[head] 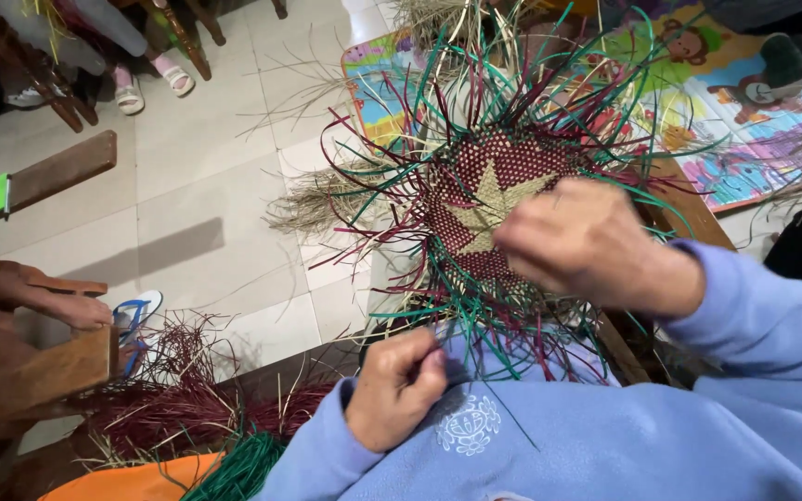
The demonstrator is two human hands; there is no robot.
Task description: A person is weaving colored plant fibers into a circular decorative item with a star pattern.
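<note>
Right hand (579, 243) pressed on the woven mat (494, 199), fingers curled over its star, grip unclear. Left hand (399, 385) just below, pinching loose strands (475, 343) trailing from the mat's near edge.

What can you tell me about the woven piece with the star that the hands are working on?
The woven piece is a flat, roundish mat of thin straw-like strips, dark red with a pale tan star in the middle. Its edge is unfinished: loose green, dark red and tan strands fan out all around. It lies tilted over the person's lap and a wooden edge. The right hand rests on its right side, covering part of it. The left hand pinches strands hanging from its lower edge.
</note>
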